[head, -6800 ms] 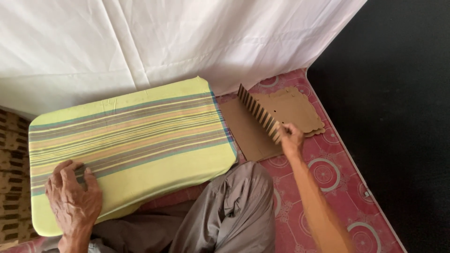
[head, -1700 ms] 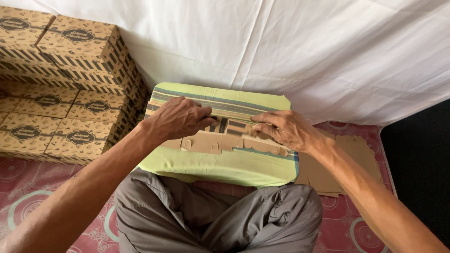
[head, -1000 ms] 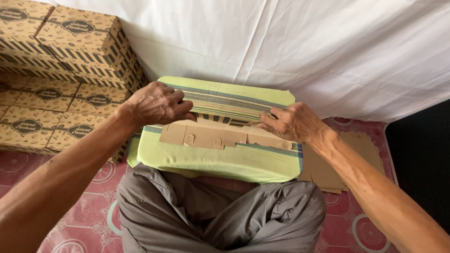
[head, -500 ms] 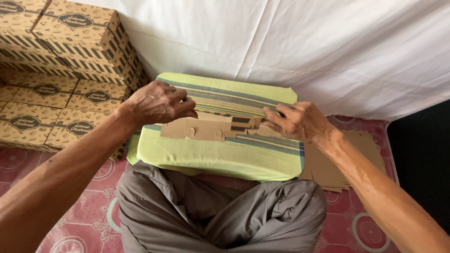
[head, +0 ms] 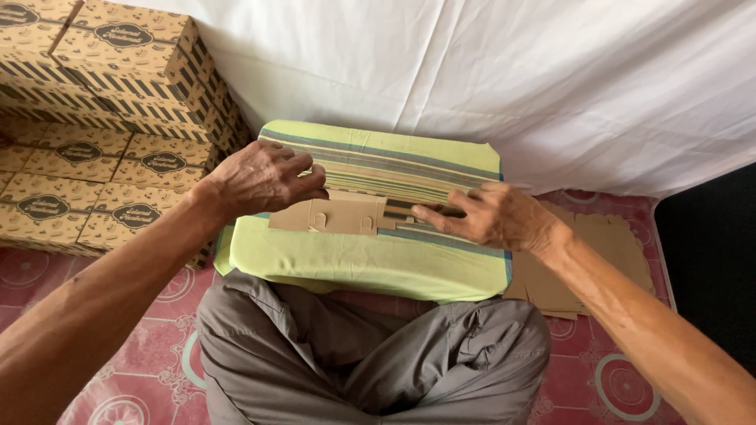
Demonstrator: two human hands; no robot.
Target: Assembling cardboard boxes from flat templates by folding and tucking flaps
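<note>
Cardboard box blank (head: 346, 214), flat and brown with small punched tabs along its near flap, lies across the middle of a striped cushion (head: 378, 260) that rests on the person's lap. Its far part shows a band of dark and pale stripes between the two hands. At the blank's left end the left hand (head: 264, 177) lies palm down, its fingers (head: 303, 177) curled over the far edge and pressing on the card; whether the thumb is tucked underneath cannot be told, so it reads as a press or loose clasp on the card, not a full fist. At the right end the right hand (head: 496, 216) also lies palm down, its fingers (head: 433, 214) stretched out flat toward the left and resting on the striped part of the blank, with nothing closed inside them. The cushion is pale green with bands of grey, blue and yellow running across it, and it sits over grey trousers (head: 370, 362) on crossed legs. Just to the right of the cushion, partly under its corner, a stack of flat brown card sheets (head: 598, 252) lies on a red patterned mat (head: 150, 346). To the left, finished brown boxes (head: 94, 142) with dark oval labels and striped edges are piled in rows against the wall. Behind everything hangs a white cloth (head: 472, 79).
</note>
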